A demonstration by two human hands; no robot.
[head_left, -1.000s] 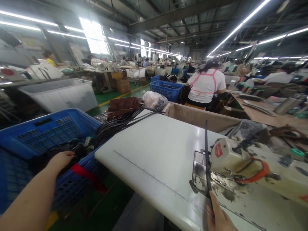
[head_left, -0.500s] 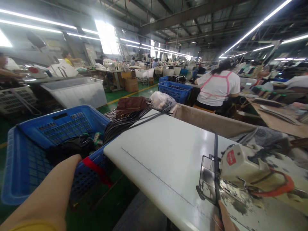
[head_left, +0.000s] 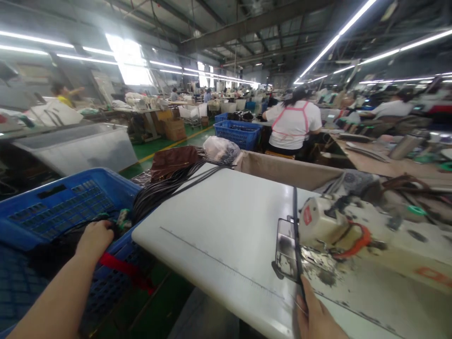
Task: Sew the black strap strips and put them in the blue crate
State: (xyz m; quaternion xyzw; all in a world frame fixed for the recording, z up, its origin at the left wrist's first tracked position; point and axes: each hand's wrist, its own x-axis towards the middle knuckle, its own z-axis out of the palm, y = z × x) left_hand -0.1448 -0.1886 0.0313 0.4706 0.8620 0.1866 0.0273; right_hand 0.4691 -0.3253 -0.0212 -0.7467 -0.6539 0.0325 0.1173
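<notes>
Watching remotely, I judge the strap light and bendable yet firm enough to lie straight — best pinched near its end. It runs over the surface just beside the machine, leading away from my right grip, which is clamped on its near end. My left grip is at the black bundle in the basket — whether it holds anything, I cannot tell.
</notes>
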